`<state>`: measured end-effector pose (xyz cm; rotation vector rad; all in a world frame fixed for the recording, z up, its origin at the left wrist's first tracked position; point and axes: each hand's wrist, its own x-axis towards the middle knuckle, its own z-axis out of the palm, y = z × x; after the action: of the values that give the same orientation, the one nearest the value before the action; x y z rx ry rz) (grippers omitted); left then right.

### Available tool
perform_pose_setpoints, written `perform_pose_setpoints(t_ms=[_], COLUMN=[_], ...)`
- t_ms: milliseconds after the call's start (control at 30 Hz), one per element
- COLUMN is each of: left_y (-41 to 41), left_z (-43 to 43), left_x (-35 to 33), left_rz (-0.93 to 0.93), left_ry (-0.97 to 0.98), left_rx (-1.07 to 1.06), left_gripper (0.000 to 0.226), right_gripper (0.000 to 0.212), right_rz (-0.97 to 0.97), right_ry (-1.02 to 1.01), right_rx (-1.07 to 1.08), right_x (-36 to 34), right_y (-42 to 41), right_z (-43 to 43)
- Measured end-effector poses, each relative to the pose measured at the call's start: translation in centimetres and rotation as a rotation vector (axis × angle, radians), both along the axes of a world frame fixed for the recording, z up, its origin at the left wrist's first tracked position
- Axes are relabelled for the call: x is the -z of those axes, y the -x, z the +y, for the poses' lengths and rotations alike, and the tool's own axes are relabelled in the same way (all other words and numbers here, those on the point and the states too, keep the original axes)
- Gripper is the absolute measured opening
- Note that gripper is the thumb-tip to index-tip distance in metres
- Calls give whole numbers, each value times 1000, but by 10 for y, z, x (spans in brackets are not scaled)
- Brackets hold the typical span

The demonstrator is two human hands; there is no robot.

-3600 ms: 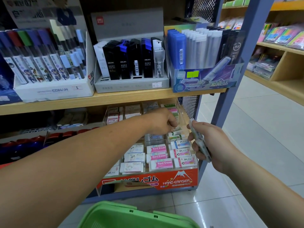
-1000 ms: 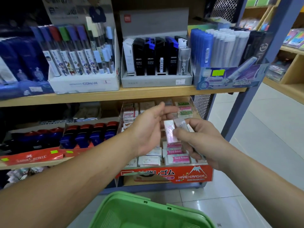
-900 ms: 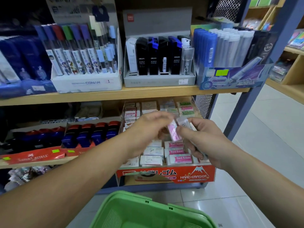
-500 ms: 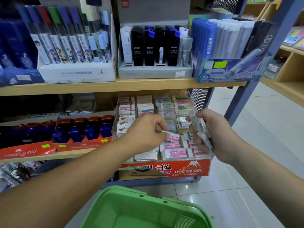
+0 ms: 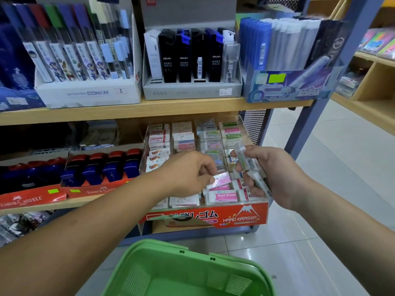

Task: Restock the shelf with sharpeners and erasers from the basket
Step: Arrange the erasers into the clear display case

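Pinching a pink-wrapped eraser [image 5: 220, 179] by its near end, the left hand [image 5: 188, 171] holds it tilted just above the front rows of the eraser tray [image 5: 205, 217], which sits at the right end of the lower shelf [image 5: 74, 205]. Its fingers [image 5: 205, 167] are curled narrow around that one piece, probably so it can be slotted flat among the matching pink-labelled ones. The right hand [image 5: 275, 174] grips a small bundle of wrapped packs [image 5: 245, 161] upright, close to the tray's right edge. This looks like a ready supply, kept close so the left hand can draw from it one at a time. The green basket [image 5: 162, 252] hangs below the shelf front; its contents cannot be seen. Red-and-blue pieces [image 5: 113, 165], likely sharpeners, fill the boxes to the tray's left.
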<state>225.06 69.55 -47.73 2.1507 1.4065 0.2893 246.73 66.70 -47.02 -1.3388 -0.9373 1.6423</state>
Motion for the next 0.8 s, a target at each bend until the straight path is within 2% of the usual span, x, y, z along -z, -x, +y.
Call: perform_pose_setpoints(t_ms=[67, 133, 200, 233, 300, 367, 433, 533, 667, 800], left_y=[2, 2, 0, -2, -7, -12, -16, -13, -2, 9], left_z=[1, -4, -6, -6, -7, -8, -11, -13, -7, 2], left_x=[-3, -5, -3, -2, -8, -17, -23, -23, -22, -27], left_rz=[-25, 30, 146, 145, -108, -474, -624, -683, -629, -602], left_ry=[17, 3, -140, -220, -217, -4, 167, 215, 170, 174], left_rx=[14, 52, 82, 73, -43, -151, -150, -134, -234, -230], left_gripper=[13, 15, 19, 20, 20, 18, 19, 21, 33, 15], right_gripper=[21, 21, 24, 27, 28, 21, 20, 31, 17, 10], right_rz=[9, 28, 39, 21, -120, -286, -318, -188, -254, -323], right_ry=[5, 16, 28, 22, -47, -168, -240, -218, -251, -288], right_rx=[-3, -3, -4, -8, -39, -101, -159, -157, -110, 50], right_x=[-1, -3, -3, -4, -7, -10, -14, -13, -12, -10], right_y=[-1, -2, -3, -3, -1, 3, 8, 10, 8, 16], right_z=[0, -2, -2, -2, -2, -4, -8, -8, -8, -3])
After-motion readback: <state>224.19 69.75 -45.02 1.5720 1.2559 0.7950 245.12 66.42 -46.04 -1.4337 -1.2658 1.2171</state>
